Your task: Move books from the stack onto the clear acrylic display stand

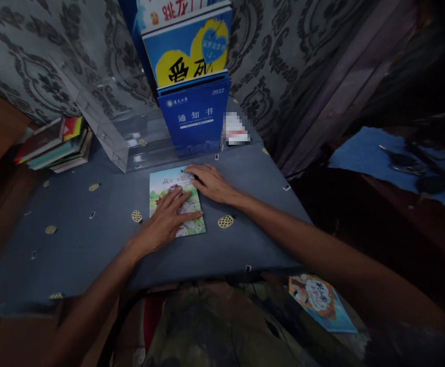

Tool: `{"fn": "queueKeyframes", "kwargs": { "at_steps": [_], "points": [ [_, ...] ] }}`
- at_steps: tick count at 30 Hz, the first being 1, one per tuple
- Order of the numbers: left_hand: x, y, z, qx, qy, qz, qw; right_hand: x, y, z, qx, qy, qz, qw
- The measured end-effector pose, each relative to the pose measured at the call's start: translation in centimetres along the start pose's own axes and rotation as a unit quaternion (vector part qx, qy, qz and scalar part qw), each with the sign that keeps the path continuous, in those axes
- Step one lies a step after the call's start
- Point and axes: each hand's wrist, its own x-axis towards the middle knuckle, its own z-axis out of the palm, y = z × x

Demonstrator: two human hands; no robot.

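Observation:
A thin picture book [189, 223] with a pale blue and green cover lies on the grey table cloth in front of me. My left hand [168, 216] rests flat across its cover, fingers spread. At the book's upper right edge, my right hand [211, 182] lies with its fingers stretched over the corner. Just behind the book stands a clear acrylic rack [109, 137]. Upright in it are a dark blue 2022 booklet [197, 135] and, further back, a blue and yellow book [164, 48].
A pile of books [59, 142] lies at the table's left rear. A blurred-out white item [236, 127] sits right of the rack. Below the table's front edge is an orange and blue book [323, 303]. Off to the right, a blue cloth [363, 153] has dark objects on it.

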Motion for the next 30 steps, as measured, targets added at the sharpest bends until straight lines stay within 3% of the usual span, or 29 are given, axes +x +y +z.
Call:
{"fn": "queueKeyframes", "kwargs": {
  "at_steps": [8, 21, 25, 30],
  "points": [
    [-1.8, 2.4, -0.5, -0.009, -0.026, 0.031, 0.999, -0.1, -0.4, -0.2, -0.012, -0.002, -0.002, 1.000],
    [-2.2, 3.8, 0.6, 0.013, 0.053, 0.027, 0.998, 0.5, -0.1, -0.5, -0.079, -0.015, -0.014, 0.997],
    [-3.5, 3.1, -0.6, -0.005, 0.072, 0.024, 0.997, -1.1, -0.9, -1.4, -0.109, 0.003, -0.003, 0.994],
    [-6.0, -0.1, -2.0, -0.049, 0.093, -0.052, 0.993, -6.3, -4.1, -1.3, -0.149, 0.014, 0.021, 0.989]
  ]
}}
